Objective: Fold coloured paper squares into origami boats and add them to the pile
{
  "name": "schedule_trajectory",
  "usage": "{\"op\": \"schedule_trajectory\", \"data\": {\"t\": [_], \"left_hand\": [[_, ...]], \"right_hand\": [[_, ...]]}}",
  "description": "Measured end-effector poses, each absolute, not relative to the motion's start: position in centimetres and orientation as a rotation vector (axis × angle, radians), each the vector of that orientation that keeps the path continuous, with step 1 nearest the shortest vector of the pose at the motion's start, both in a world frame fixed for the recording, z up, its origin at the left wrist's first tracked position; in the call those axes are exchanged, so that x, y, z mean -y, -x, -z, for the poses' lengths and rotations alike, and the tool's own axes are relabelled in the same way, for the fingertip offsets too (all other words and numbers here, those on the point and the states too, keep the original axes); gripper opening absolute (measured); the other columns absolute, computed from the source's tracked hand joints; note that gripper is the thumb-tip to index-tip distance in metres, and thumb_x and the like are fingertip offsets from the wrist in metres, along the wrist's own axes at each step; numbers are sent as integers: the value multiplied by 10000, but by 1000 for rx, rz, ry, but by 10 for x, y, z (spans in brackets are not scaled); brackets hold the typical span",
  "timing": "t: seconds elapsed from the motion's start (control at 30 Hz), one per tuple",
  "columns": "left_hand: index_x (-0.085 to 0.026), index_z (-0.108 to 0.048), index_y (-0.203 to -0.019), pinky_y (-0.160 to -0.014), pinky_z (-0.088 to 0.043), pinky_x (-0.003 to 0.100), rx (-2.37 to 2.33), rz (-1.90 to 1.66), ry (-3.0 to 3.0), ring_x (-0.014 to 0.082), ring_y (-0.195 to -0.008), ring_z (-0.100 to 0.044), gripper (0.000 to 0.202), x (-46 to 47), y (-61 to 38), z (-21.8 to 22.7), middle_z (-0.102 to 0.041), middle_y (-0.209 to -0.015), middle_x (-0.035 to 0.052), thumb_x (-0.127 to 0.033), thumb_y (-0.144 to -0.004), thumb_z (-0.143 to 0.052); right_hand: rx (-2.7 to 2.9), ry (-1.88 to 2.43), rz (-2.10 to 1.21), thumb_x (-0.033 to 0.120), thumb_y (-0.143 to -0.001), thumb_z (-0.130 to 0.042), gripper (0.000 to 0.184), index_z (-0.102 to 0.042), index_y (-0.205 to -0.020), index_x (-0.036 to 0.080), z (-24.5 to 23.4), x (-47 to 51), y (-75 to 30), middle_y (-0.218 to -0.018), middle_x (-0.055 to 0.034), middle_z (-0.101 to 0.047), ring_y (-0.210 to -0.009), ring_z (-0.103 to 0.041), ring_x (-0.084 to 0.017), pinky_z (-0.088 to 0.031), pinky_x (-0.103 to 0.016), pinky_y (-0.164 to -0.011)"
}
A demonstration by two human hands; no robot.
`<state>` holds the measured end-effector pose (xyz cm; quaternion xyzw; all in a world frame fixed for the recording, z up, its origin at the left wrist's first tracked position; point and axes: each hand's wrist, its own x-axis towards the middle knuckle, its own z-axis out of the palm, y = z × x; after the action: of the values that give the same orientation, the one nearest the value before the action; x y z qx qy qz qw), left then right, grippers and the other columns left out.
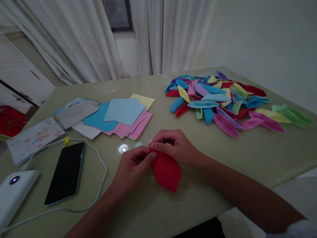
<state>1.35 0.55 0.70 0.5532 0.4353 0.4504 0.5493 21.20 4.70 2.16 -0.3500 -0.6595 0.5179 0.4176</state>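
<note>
Red piece [167, 172], 1: held over desk [199, 202], toward near edge, folding apparently part done. Left hand [133, 169], 1: fingers pinched on its upper edge. Right hand [177, 147], 1: fingers pinched on same edge, beside left. Done, by look: folded pieces [216, 98], heaped toward far right corner; over twenty, overlap bars exact count. Unfolded: flat sheets [126, 111], left of middle, toward far edge; at least five, overlapped. Toward left edge: phone [65, 173], 1; white device [11, 198], 1; cable [102, 161], 1.
</note>
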Motion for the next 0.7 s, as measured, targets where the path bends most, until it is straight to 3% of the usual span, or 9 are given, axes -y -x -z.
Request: {"op": "schedule_trajectory", "data": {"t": [0.17,0.23,0.33,0.4,0.5,0.6,0.7], "left_hand": [[-193,-836,-896,-664,-562,261,-1114,-1146,-1285,187,-744,-722,208,-7,-10,-13,-807,-828,55,-400,-881,-844],[-190,-830,-888,-674,-563,258,-1113,-1183,-1273,186,-755,-716,210,-8,-10,-12,-782,-797,44,-399,-875,-847],[-193,-812,-910,-573,-481,210,-1153,-1339,-1163,126,-629,-610,214,-13,-7,-8,-681,-694,-11,-401,-877,-850],[-205,-785,-949,-513,-409,190,-1181,-1457,-1043,91,-567,-520,228,-16,-4,-4,-659,-718,-33,-412,-881,-852],[-205,-727,-902,-520,-406,193,-1208,-1488,-992,95,-567,-509,252,-21,-1,-2,-641,-705,-41,-421,-870,-853],[-190,-707,-824,-531,-415,209,-1260,-1346,-1086,117,-584,-537,295,-23,1,-6,-634,-673,-29,-434,-829,-874],[-182,-758,-880,-568,-459,241,-1271,-1228,-1173,160,-655,-610,333,-21,1,-11,-682,-751,3,-486,-811,-876]], "right_hand": [[1661,908,-1250,389,-923,-814,191,-838,-919,199,-19,-48,-211,-907,-44,-757,-790,-678,-161,-511,-276,-690],[1668,919,-1272,400,-908,-827,220,-835,-989,195,-19,-50,-212,-951,-51,-775,-813,-689,-168,-522,-282,-712],[1663,936,-1369,402,-869,-858,335,-803,-1109,176,-18,-52,-212,-993,-56,-797,-815,-698,-173,-534,-289,-726],[1676,977,-1379,395,-876,-839,285,-799,-1023,154,-16,-54,-212,-899,-44,-779,-757,-676,-162,-511,-277,-679],[1623,1042,-1326,392,-883,-814,243,-771,-865,154,-13,-59,-214,-779,-22,-729,-693,-648,-153,-480,-268,-624],[1426,1046,-1308,413,-817,-881,264,-769,-866,178,-9,-65,-217,-809,-20,-757,-718,-685,-170,-524,-281,-642],[1308,1030,-1315,415,-743,-951,300,-797,-872,192,-9,-68,-219,-843,-28,-791,-756,-720,-183,-566,-296,-682]]}}
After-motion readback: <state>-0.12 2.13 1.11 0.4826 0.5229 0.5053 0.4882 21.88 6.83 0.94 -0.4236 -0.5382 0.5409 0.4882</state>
